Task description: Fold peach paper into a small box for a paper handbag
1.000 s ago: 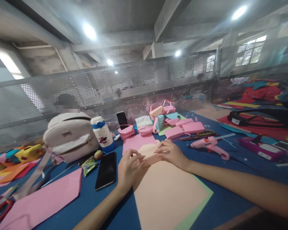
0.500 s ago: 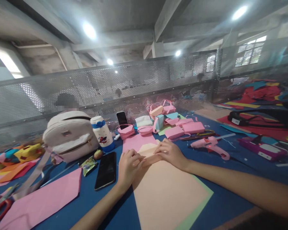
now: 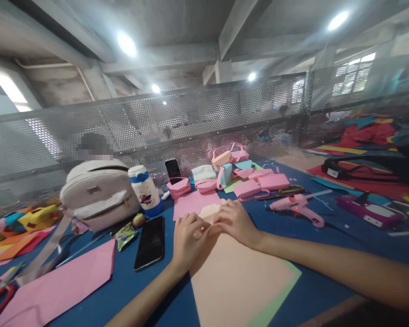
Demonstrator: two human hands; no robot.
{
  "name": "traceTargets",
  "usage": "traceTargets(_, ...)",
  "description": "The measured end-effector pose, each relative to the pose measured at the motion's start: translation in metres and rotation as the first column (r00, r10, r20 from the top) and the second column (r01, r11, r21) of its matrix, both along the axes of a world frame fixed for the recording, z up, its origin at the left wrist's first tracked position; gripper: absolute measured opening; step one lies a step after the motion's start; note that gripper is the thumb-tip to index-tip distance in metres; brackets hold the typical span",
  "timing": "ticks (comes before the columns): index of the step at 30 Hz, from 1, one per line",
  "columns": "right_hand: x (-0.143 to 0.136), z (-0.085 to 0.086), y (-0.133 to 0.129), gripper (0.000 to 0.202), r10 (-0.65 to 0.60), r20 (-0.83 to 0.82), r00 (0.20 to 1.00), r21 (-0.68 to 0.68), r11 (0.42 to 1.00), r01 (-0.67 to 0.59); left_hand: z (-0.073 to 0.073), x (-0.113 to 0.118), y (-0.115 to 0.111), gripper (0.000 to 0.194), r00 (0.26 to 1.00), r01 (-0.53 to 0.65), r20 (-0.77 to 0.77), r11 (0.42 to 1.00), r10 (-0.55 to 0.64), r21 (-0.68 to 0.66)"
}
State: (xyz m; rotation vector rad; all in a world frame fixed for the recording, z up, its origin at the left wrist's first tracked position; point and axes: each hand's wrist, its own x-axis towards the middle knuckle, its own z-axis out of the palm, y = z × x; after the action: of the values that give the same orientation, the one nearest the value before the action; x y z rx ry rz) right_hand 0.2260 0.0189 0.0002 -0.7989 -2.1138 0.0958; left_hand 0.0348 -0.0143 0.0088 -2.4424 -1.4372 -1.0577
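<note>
My left hand [image 3: 190, 237] and my right hand [image 3: 236, 222] meet over a stack of paper, their fingertips almost touching. Between them they pinch a small peach paper piece [image 3: 209, 210], mostly covered by the fingers; its far edge shows behind them. Beneath lies a large peach sheet [image 3: 240, 277] with a green sheet [image 3: 279, 295] peeking out along its right side. A pink sheet [image 3: 187, 204] lies flat just beyond the hands. Both hands are closed on the piece.
A phone [image 3: 150, 243] lies left of my left hand, near a snack packet [image 3: 125, 235]. Farther back stand a bottle [image 3: 145, 190] and a backpack [image 3: 100, 193]. Several pink paper bags [image 3: 273, 180] sit behind my right hand. A pink glue gun [image 3: 298, 206] rests to the right.
My hands have drawn closer together along the peach piece, the left one shifting slightly right. Less of the piece shows between the fingers now.
</note>
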Motion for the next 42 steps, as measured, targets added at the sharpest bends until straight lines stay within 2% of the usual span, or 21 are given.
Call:
traceTargets(5,0.002,0.001,0.005,0.010,0.016,-0.002,1.000,-0.013,1.000,-0.016,-0.001,0.004,0.001,0.017,0.999,0.026,0.022,1.000,-0.026,0.005)
traceTargets(14,0.018,0.000,0.014,0.015,-0.005,-0.023,1.000,-0.069,0.998,0.004,-0.001,-0.009,0.001,0.017,1.000,-0.002,-0.001,1.000,0.002,-0.021)
traceTargets(18,0.021,0.002,0.015,0.018,0.055,-0.046,0.997,-0.102,0.993,-0.060,0.000,-0.011,0.001,0.017,1.000,0.015,-0.002,1.000,-0.015,-0.024)
traceTargets(23,0.026,0.003,0.016,0.012,0.096,-0.093,0.991,-0.135,0.985,-0.108,0.003,-0.015,-0.001,0.015,1.000,-0.002,-0.024,1.000,0.001,-0.026)
traceTargets(28,0.028,0.007,0.015,0.019,0.141,-0.056,0.988,-0.126,0.981,-0.147,0.003,-0.018,0.000,0.024,0.999,0.022,-0.050,1.000,-0.023,-0.012)
traceTargets(34,0.035,0.009,0.019,0.019,0.188,-0.072,0.979,-0.107,0.975,-0.195,0.003,-0.018,0.000,0.024,0.998,0.052,-0.026,0.998,-0.051,0.020)
traceTargets(42,0.039,0.009,0.021,0.020,0.165,0.014,0.986,-0.057,0.985,-0.164,0.003,-0.019,0.001,0.022,0.996,0.088,0.012,0.996,-0.088,0.002)
